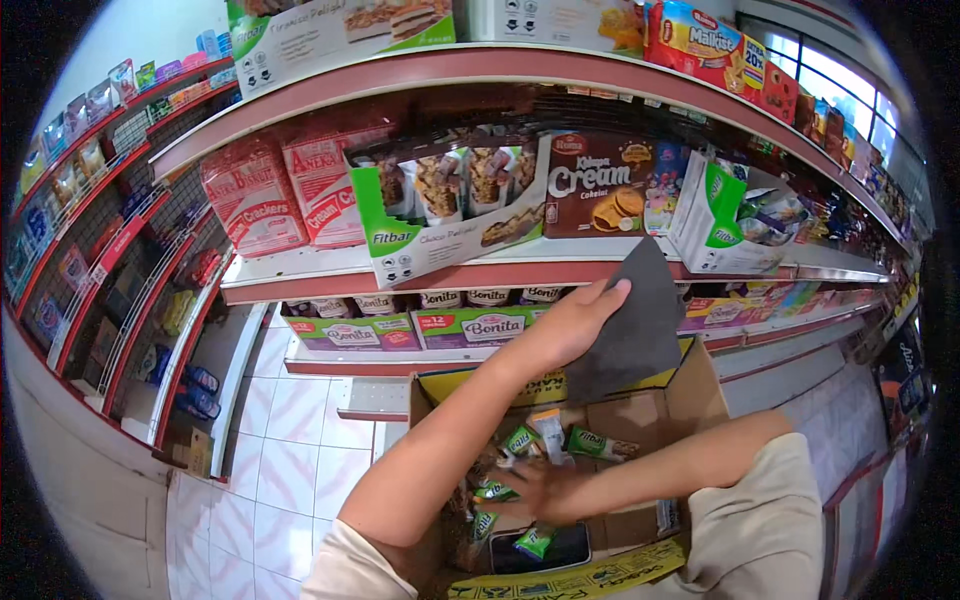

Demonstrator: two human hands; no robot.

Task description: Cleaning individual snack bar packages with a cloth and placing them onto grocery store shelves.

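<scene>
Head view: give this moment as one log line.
left hand: holding dark sheet | right hand: among wrapped bars, grip unclear | inside cardboard box

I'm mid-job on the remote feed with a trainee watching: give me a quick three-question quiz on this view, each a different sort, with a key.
1. Multiple choice: what does the left hand hold?
A) a plastic bottle
B) a dark grey sheet
C) a pair of scissors

2. True or false: the right hand rests on a shelf.

3. Short answer: on the same shelf, which stand farther left, the red cracker packs or the brown biscuit box?

Key:
1. B
2. False; it is inside the open cardboard box, among green-wrapped bars.
3. The red cracker packs.
</scene>
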